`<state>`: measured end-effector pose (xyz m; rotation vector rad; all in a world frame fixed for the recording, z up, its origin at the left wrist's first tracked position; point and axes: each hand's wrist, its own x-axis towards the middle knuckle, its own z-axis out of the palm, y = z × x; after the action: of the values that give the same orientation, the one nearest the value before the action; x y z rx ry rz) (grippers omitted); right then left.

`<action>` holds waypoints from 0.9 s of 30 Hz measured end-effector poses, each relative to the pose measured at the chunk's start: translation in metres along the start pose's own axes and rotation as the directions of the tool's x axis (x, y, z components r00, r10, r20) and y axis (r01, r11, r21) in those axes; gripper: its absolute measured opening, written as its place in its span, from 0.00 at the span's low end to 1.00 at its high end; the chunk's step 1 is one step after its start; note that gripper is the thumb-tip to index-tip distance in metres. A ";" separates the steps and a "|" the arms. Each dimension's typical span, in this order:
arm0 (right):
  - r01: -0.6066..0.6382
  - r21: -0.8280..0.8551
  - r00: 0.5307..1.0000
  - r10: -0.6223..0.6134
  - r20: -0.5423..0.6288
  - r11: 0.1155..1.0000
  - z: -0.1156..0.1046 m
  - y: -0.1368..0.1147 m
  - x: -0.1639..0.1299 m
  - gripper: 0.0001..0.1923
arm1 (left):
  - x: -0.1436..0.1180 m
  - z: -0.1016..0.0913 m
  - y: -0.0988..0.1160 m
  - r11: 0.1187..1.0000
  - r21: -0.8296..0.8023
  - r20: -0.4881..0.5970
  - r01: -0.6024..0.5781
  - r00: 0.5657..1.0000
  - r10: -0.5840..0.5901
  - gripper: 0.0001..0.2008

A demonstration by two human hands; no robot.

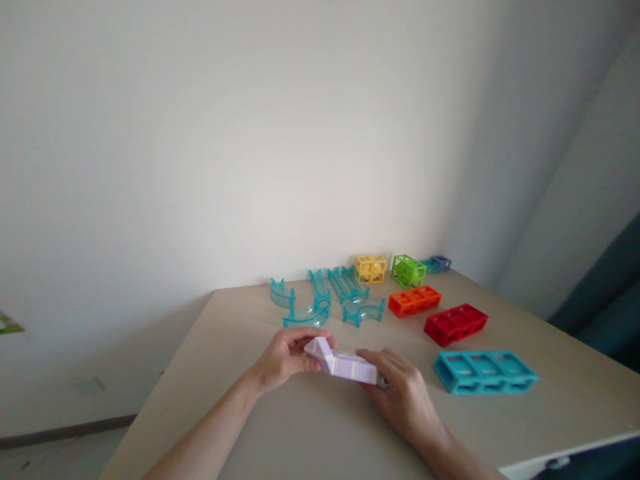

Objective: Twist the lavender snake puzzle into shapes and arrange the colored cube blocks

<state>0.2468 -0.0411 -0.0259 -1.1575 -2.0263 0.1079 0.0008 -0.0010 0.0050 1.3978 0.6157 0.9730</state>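
A lilac segmented toy piece (345, 364) with pale dividing lines is held between my two hands above the table. Its left end bends upward into an angled, pointed section. My left hand (289, 360) pinches that end between thumb and fingers. Around the right end, my right hand (397, 387) is closed, with its thumb side toward the piece and part of that end hidden. Just beyond the hands lie curved clear-blue track pieces (306, 319). To the right of my right hand is a turquoise three-cell frame block (485, 373).
On the table (210, 373) also lie a red frame block (456, 324), an orange one (415, 301), straight clear-blue tracks (345, 283), a yellow cube frame (371, 269), a green frame (409, 271) and a small dark-blue block (441, 263). A wall (300, 133) stands behind.
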 end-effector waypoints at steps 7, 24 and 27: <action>0.109 -0.067 0.986 -0.116 -0.121 0.992 0.002 0.007 -0.002 0.29 | 0.005 -0.005 -0.003 0.978 0.208 -0.009 -0.012 1.000 0.014 0.21; -0.239 0.060 0.966 0.231 0.112 0.969 0.003 0.000 0.013 0.16 | 0.007 -0.021 -0.015 0.783 0.605 -0.105 0.143 0.989 -0.099 0.19; -0.247 0.069 0.968 0.243 0.063 0.967 0.002 0.000 0.013 0.16 | 0.007 -0.024 -0.015 0.661 0.743 -0.129 0.104 0.992 -0.011 0.20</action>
<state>0.2421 -0.0308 -0.0199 -1.3651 -1.8999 0.3408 -0.0132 0.0194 -0.0111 2.0417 1.2440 0.7643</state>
